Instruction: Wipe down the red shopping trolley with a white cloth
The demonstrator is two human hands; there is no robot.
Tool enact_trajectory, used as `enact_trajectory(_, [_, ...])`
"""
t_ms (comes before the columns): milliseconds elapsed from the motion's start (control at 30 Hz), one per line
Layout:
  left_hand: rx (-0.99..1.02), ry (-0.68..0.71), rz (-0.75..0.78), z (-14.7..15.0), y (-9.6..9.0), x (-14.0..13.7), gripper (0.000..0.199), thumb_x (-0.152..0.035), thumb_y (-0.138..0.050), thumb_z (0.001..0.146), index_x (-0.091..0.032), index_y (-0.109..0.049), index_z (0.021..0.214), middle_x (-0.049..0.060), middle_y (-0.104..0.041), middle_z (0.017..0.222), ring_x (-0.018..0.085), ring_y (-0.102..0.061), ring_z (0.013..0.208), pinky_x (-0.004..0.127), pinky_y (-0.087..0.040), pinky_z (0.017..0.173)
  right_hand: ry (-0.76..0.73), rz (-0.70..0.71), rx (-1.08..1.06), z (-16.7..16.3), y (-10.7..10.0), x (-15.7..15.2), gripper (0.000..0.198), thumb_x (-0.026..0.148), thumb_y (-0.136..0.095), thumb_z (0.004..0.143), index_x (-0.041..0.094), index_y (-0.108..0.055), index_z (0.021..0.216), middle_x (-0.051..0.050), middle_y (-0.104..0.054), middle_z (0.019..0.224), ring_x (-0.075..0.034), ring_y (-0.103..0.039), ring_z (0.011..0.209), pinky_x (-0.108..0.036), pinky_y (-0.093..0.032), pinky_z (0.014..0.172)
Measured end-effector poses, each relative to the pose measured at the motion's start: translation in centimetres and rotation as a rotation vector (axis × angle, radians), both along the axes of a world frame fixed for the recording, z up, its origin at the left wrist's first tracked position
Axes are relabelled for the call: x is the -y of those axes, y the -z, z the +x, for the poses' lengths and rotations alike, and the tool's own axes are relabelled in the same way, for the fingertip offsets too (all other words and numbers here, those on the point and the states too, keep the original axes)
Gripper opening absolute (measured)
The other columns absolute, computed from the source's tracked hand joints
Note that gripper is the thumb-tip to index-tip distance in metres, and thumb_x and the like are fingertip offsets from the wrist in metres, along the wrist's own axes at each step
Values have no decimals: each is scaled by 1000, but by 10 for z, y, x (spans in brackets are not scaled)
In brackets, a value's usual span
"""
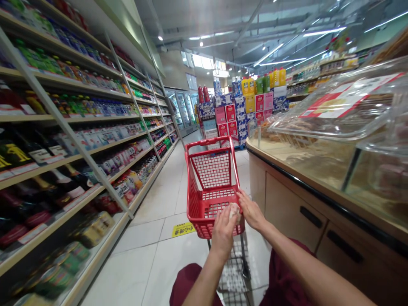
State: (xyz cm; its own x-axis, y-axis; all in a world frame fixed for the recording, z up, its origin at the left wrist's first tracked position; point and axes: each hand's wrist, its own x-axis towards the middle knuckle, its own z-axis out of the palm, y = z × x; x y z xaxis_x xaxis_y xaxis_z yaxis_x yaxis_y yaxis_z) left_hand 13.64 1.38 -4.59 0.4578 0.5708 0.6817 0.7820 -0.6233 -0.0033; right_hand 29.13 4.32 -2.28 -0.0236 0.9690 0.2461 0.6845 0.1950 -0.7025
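Note:
A red plastic shopping cart (194,199) stands in the aisle right in front of me, its basket of open grid and its handle at the far end. At the basket's near right corner, my left hand (223,231) is closed on a crumpled whitish cloth (235,211), pressed to the rim. Just right of it, my right hand (251,209) grips the basket's right side rim, fingers over the edge. Part of the cloth is hidden behind my left fingers. No goods show in the basket.
Tall drink shelves (105,144) line the left side. On the right runs a wooden counter (280,187) with clear plastic covers (338,110). Stacked drink cartons (229,114) stand ahead. A yellow warning sticker (182,230) lies on the tiled floor (140,250).

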Motion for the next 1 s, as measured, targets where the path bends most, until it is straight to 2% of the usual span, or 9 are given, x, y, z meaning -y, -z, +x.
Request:
enact_trajectory(133, [184, -139, -42, -63, 2, -6, 41, -3, -37, 74, -22, -57, 104, 9, -53, 120, 21, -44, 115, 46, -36, 96, 11, -24, 24, 0, -5, 2, 51, 41, -12, 88, 22, -32, 131, -2, -21, 141, -22, -26, 126, -51, -26, 97])
enact_trajectory(233, [451, -206, -163, -84, -4, -6, 45, -4, -36, 72, -22, -52, 110, 7, -50, 123, 18, -42, 117, 42, -35, 98, 32, -16, 82, -2, -8, 0, 47, 37, -18, 88, 23, -31, 131, -3, -21, 141, -23, -29, 124, -53, -25, 96])
enact_trajectory(433, [952, -28, -545, -34, -25, 12, 47, -17, -47, 69, -19, -46, 116, 7, -49, 124, 18, -42, 116, 35, -31, 101, 75, 171, 96, -21, -10, 19, 42, 35, -32, 85, 20, -45, 122, -8, -31, 137, -28, -26, 125, -54, -22, 98])
enact_trajectory(567, [1435, 261, -926, -5, -39, 33, 50, -34, -43, 75, -20, -39, 123, 7, -52, 120, 18, -48, 111, 34, -37, 95, -88, 257, -187, -65, 3, 53, 49, 37, -31, 87, 19, -30, 132, -9, -37, 133, -20, -33, 123, -38, -33, 99])
enact_trajectory(667, [1620, 447, -1129, -1, -46, 48, 53, -49, -29, 81, -17, -44, 120, 9, -54, 118, 19, -47, 112, 35, -34, 98, -15, 236, -256, -88, 11, 67, 60, 40, -40, 83, 16, -21, 135, -13, -32, 135, -23, -29, 125, -41, -31, 100])
enact_trajectory(767, [1585, 520, -1300, -12, -46, 56, 60, -57, -22, 80, -17, -45, 119, 10, -54, 118, 20, -47, 112, 38, -31, 99, -11, 280, -133, -90, 14, 67, 62, 40, -53, 75, 17, -34, 129, -13, -26, 138, -28, -22, 127, -47, -26, 101])
enact_trajectory(867, [1468, 559, -1392, -32, -39, 59, 61, -60, -21, 79, -21, -44, 120, 8, -55, 116, 20, -49, 109, 41, -32, 97, -125, 291, -44, -86, 18, 64, 49, 31, -52, 76, 16, -44, 122, -14, -37, 132, -26, -31, 123, -47, -31, 99])
enact_trajectory(933, [1336, 490, -1398, -49, -35, 55, 61, -61, -19, 79, -21, -45, 118, 9, -57, 113, 20, -52, 106, 44, -34, 94, -234, 310, -25, -85, 22, 63, 47, 23, -47, 78, 15, -42, 124, -14, -44, 127, -23, -38, 119, -42, -36, 97])
enact_trajectory(1000, [1052, 276, -1237, -68, -36, 45, 53, -52, -22, 82, -20, -47, 116, 9, -59, 110, 20, -55, 101, 44, -37, 91, -313, 375, -3, -86, 20, 59, 47, 16, -42, 79, 18, -39, 126, -12, -46, 126, -19, -40, 118, -39, -39, 96])
